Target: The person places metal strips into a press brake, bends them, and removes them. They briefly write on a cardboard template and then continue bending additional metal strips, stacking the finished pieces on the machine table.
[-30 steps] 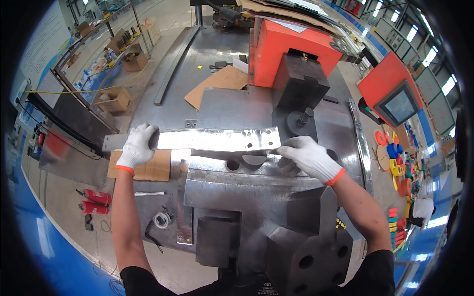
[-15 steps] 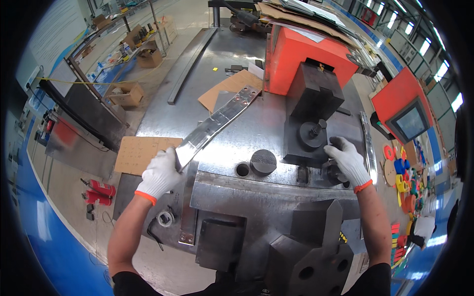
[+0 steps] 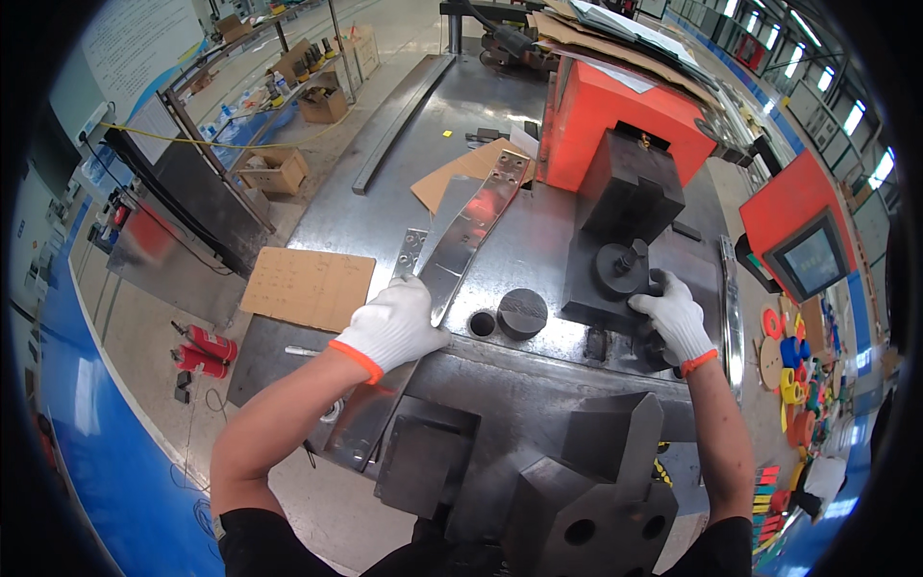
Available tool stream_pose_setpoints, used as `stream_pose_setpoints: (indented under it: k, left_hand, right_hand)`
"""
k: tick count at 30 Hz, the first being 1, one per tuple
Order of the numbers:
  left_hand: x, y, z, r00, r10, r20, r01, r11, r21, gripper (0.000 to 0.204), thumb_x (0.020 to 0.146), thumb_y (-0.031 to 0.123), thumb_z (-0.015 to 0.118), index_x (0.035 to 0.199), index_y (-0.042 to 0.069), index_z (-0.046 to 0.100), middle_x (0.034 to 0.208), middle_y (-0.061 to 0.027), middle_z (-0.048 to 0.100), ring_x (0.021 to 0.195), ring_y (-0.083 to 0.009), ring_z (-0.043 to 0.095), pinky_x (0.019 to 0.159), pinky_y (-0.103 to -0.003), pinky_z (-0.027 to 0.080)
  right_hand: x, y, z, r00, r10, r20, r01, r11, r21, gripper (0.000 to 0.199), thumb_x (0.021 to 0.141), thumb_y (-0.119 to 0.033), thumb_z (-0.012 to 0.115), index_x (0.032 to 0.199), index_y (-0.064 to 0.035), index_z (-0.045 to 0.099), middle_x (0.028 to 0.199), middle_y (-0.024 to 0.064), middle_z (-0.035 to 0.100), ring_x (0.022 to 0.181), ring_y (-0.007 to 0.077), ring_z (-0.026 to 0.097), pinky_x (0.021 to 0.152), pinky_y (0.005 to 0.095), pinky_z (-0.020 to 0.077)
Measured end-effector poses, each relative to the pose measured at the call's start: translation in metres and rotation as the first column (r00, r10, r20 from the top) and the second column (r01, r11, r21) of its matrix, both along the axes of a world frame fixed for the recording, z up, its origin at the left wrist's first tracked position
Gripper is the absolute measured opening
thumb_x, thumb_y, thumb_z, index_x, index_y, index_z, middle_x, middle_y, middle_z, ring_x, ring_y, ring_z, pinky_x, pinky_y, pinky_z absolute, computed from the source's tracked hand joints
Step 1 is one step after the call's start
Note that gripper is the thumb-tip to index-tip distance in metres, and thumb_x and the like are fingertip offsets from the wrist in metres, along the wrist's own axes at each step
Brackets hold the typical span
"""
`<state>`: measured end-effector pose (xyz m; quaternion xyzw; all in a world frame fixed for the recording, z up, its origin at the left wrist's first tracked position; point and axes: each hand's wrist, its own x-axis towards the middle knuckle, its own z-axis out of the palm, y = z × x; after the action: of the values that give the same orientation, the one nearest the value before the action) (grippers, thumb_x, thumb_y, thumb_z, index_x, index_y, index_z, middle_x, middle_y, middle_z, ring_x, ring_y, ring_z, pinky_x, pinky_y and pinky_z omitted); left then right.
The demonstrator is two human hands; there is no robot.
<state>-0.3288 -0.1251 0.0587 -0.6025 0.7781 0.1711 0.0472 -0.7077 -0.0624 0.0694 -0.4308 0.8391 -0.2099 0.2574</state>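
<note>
Down at the near edge of the grey steel machine table [image 3: 385,183], the left hand [image 3: 394,325], in a white knit glove with an orange cuff, lies palm down with its fingers curled over the near end of a long flat metal bar [image 3: 471,240] with small punched holes. That bar lies flat on the table top and runs away from the person at a slant, its far end [image 3: 508,171] reaching up beside the orange machine housing [image 3: 615,120] and lying over a sheet of brown cardboard [image 3: 460,171]. Just to the left of the bar, a shorter, narrower perforated metal strip [image 3: 411,252] lies touching or nearly touching it (which of the two cannot be told).

The right hand [image 3: 673,313], gloved the same way, is closed around the lower right side of the black block-shaped tool head [image 3: 620,260], just beside its round black knob [image 3: 615,269]; the fingers wrap a part that is mostly hidden, so what exactly they grip cannot be told.

Between the two hands sit a round hole [image 3: 483,323] in the table and a short black cylindrical die [image 3: 522,313], side by side and near the bar's lower end. Another flat piece of brown cardboard [image 3: 308,287] rests at the table's left edge, close to the left hand. On the floor below lies a red tool [image 3: 202,348]. Off to the right stands an orange control console with a dark screen [image 3: 803,250].
</note>
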Motion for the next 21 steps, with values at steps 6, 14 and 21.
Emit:
stream_pose_setpoints:
  k: [6, 14, 21]
  left_hand:
    - [-0.011, 0.004, 0.005, 0.997, -0.049, 0.064, 0.051, 0.998, -0.034, 0.044, 0.081, 0.039, 0.079, 0.1, 0.0, 0.079, 0.1, -0.024, 0.077, 0.091, -0.0419, 0.077, 0.083, -0.049, 0.064]
    - [-0.058, -0.008, 0.037, 0.991, -0.061, -0.116, 0.028, 0.964, -0.265, 0.055, 0.093, 0.049, 0.07, 0.13, 0.009, 0.074, 0.122, -0.0229, 0.075, 0.11, -0.0377, 0.074, 0.097, -0.046, 0.059]
    - [-0.191, -0.044, 0.006, 0.707, 0.358, -0.61, -0.189, 0.927, 0.325, 0.059, 0.1, 0.049, 0.061, 0.127, -0.003, 0.069, 0.107, -0.0202, 0.077, 0.098, -0.0289, 0.076, 0.085, -0.042, 0.058]
  right_hand:
    - [0.003, 0.0, 0.012, 0.999, 0.007, 0.032, -0.008, 1.0, 0.024, 0.071, 0.08, -0.032, 0.082, 0.142, -0.0028, 0.063, 0.1, 0.01, 0.078, 0.076, 0.0193, 0.073, 0.074, 0.0349, 0.057]
    - [-0.029, -0.008, 0.002, 0.965, -0.125, 0.229, 0.137, 0.99, -0.036, 0.052, 0.089, -0.029, 0.073, 0.133, -0.0027, 0.068, 0.1, 0.0149, 0.077, 0.084, 0.0232, 0.074, 0.074, 0.0374, 0.058]
    - [-0.081, -0.048, -0.045, 0.888, 0.457, -0.04, -0.459, 0.888, -0.038, 0.047, 0.098, -0.034, 0.07, 0.135, -0.0054, 0.067, 0.119, 0.0229, 0.073, 0.098, 0.0395, 0.073, 0.082, 0.049, 0.058]
